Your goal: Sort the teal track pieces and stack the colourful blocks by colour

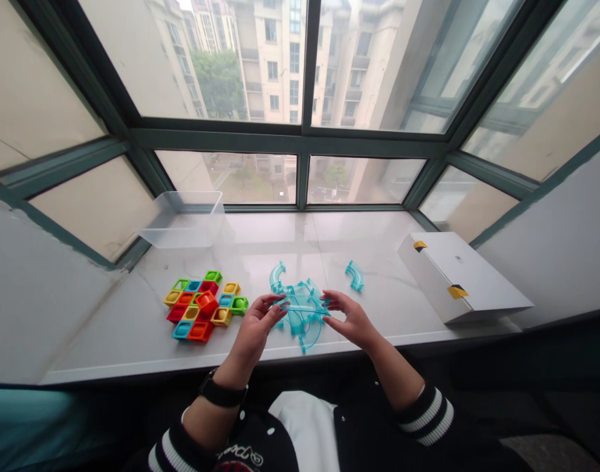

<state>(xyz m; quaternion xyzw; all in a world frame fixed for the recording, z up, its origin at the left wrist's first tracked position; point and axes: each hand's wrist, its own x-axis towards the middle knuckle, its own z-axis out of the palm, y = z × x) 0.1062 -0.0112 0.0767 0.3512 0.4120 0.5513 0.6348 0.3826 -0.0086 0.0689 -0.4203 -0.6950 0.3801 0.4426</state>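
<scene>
Between my two hands is a straight translucent blue track piece (306, 308), held level above the windowsill. The fingers and thumb of my left hand (257, 323) pinch its left end. Its right end lies between the thumb and fingers of my right hand (352, 318). Under it is a pile of similar translucent blue track pieces (307, 333), several of them curved; my hands and the held piece hide part of the pile. One curved track piece (276, 276) lies at the pile's far left, and another curved piece (355, 276) lies apart to the right.
Left of my hands is a cluster of coloured hollow blocks (200, 307) in red, orange, yellow, green and blue. A clear plastic bin (187, 226) stands at the back left. A white box (469, 272) with yellow-black tabs sits at the right. Window frames (280, 141) border the sill.
</scene>
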